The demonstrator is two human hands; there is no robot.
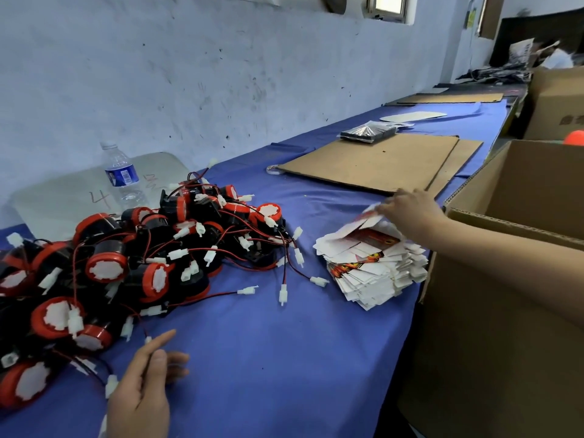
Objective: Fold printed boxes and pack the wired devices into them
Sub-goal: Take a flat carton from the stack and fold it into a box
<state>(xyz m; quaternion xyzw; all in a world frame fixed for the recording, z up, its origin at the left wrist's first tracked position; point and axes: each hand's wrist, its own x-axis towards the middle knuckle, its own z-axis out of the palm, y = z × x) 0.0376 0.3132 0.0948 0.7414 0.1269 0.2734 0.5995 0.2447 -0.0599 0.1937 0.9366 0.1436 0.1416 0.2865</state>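
Head view: a tangled pile of red-and-black wired devices [151,248] lies unpacked on the blue table [252,358]. The left hand [142,384] hovers beside it, fingers loose and apart, holding nothing. Further right sits a stack of flat boxes [373,276]. The right hand [407,210] pinches the top box [373,227] by its raised flap. No folded box shows, so work looks barely begun. A carton [505,279] stands rightmost.
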